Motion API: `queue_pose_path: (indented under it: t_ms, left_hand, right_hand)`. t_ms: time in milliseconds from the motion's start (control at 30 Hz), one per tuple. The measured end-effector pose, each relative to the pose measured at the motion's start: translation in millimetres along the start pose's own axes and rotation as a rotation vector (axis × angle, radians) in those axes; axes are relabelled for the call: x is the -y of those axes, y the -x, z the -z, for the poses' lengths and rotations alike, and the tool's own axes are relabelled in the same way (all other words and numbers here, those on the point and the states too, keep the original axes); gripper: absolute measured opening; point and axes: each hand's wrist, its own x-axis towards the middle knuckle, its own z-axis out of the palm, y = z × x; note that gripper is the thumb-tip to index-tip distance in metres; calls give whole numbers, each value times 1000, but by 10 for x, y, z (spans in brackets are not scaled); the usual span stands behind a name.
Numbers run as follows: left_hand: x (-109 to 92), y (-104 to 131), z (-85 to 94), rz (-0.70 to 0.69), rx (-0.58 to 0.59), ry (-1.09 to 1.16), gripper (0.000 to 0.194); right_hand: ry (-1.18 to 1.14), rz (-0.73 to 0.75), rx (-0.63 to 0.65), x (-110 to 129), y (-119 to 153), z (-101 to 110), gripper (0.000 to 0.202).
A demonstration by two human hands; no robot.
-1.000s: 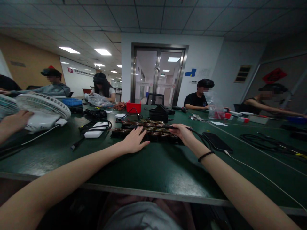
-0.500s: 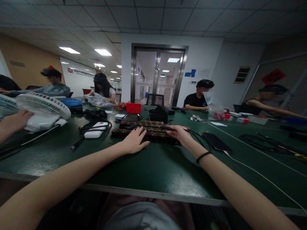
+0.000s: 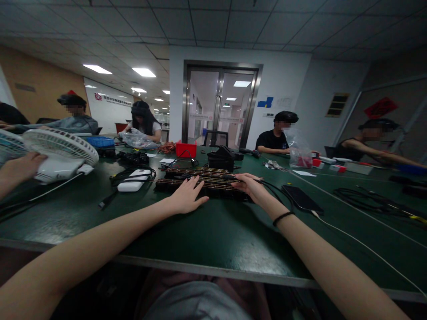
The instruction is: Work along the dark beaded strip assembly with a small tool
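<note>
Rests the left hand (image 3: 187, 195), fingers spread and gripping nothing, on the thin rods (image 3: 215, 182). Pinches a black tool (image 3: 228, 177) above the rods with the right hand (image 3: 251, 186).

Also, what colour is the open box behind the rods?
The open box is bright red; it shows best in the head view.

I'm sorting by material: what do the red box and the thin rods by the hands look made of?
The red box looks like smooth plastic, from its even colour and clean edges. The thin rods have a shiny finish, perhaps metal, since they glint; too fine to be sure.
</note>
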Motion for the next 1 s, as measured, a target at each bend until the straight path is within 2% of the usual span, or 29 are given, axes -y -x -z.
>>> queue_pose_path:
  t_ms: [667,900,1000]
  left_hand:
    - [9,-11,13,-47,-3,13,78]
    - [2,-10,-2,-3,-20,24,83]
    - [1,-8,0,-9,7,11,84]
  right_hand:
    - [15,16,7,19,30,-25,20]
    - [67,29,-38,21,28,-19,18]
    - [86,27,-60,23,27,-14,19]
